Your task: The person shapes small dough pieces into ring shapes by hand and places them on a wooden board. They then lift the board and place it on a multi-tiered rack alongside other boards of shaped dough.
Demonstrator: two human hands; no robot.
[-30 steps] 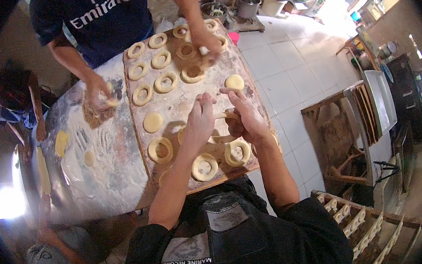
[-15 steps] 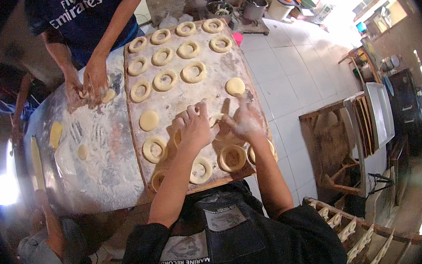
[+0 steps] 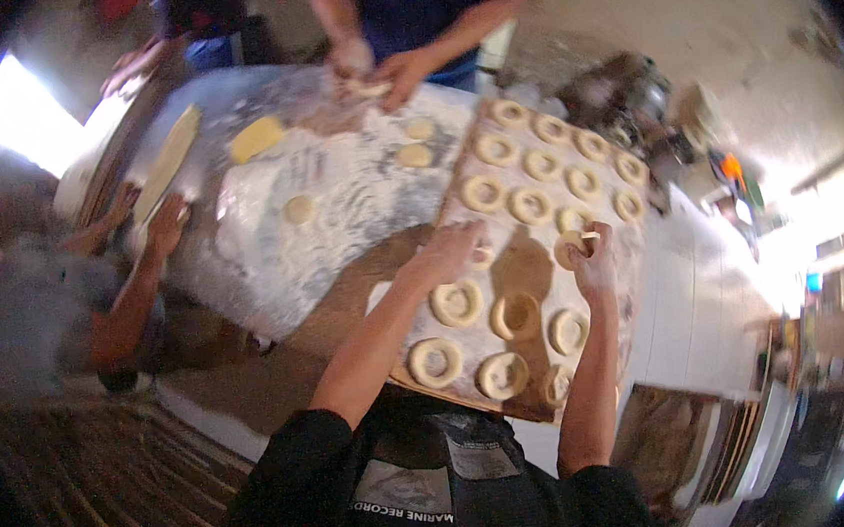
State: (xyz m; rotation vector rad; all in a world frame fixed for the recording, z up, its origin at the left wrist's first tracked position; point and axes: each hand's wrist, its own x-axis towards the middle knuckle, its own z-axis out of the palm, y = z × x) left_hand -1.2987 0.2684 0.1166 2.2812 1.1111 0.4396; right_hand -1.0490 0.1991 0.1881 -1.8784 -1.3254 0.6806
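1. Head view, looking down: the person's left hand (image 3: pixel 449 253) reaches over a wooden board (image 3: pixel 522 255) dusted with flour. Its fingers are curled downward and loosely together over a small piece of dough (image 3: pixel 482 254) at their tips; blur hides whether they actually pinch it.
2. The right hand (image 3: pixel 594 260) is raised just above the board, and its fingers pinch a dough ring (image 3: pixel 573 244) between thumb and forefingers.
3. Between the two hands lies a bare brown patch of board.
4. Just below the left fingers sits a ring of dough (image 3: pixel 457 303), and nearer the person's chest another one (image 3: pixel 436 361).
5. Below the right fingers lie more rings (image 3: pixel 514 316), some of them partly behind the right forearm.
6. Beyond both hands, further rows of rings (image 3: pixel 526 167) fill the far end of the board.
7. The board rests on a worktop (image 3: pixel 336 201) white with flour, to the left of the left fingers, with a few flat dough rounds (image 3: pixel 299 210) on it.
8. Well beyond the fingers, at the far edge of the worktop, a second person's hands (image 3: pixel 395 73) work a lump of dough.
9. Far to the left, a third person's hand (image 3: pixel 168 223) rests at the worktop's edge beside a long pale dough strip (image 3: pixel 167 160).
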